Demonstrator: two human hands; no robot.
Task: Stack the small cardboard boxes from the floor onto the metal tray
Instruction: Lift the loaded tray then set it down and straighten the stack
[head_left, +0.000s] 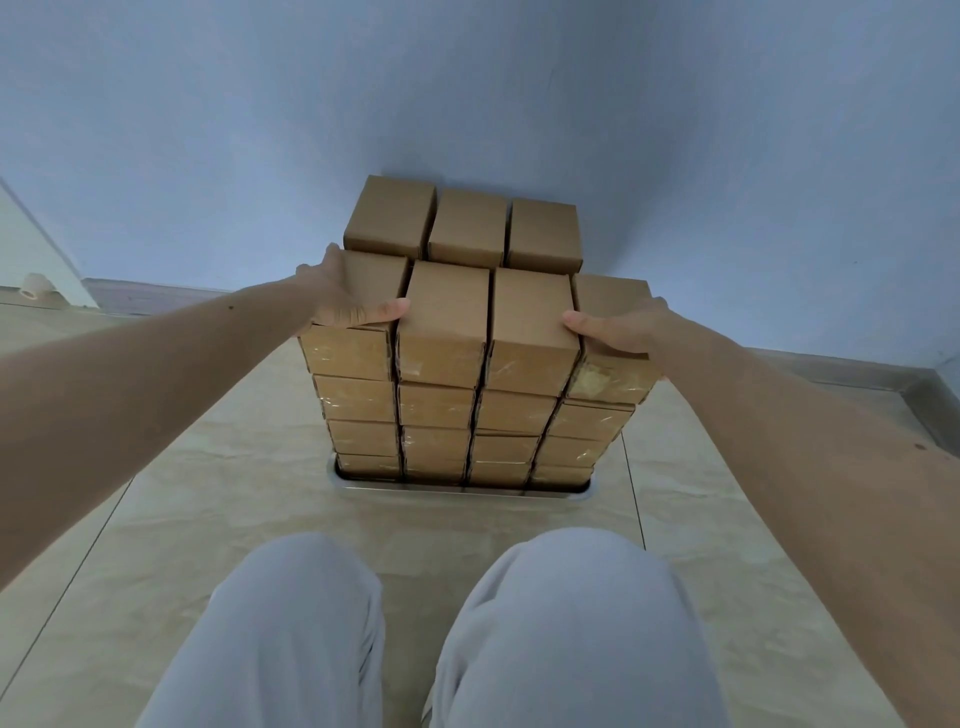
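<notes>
A tall stack of small brown cardboard boxes (444, 410) stands on the metal tray (462, 491) on the tiled floor, against the blue wall. Its front face is four boxes wide and several layers high, and three boxes (467, 226) top the back row. My left hand (353, 301) grips the front top left box (371, 283), thumb lying across its top. My right hand (618, 327) grips the front top right box (610, 364), which sits slightly skewed outward. Two boxes (488, 317) stand between my hands.
My knees in light grey trousers (415, 623) fill the lower view, close to the tray's front rim. A roll of tape (36, 286) lies by a white panel at far left. A grey skirting (883, 374) runs along the wall at right.
</notes>
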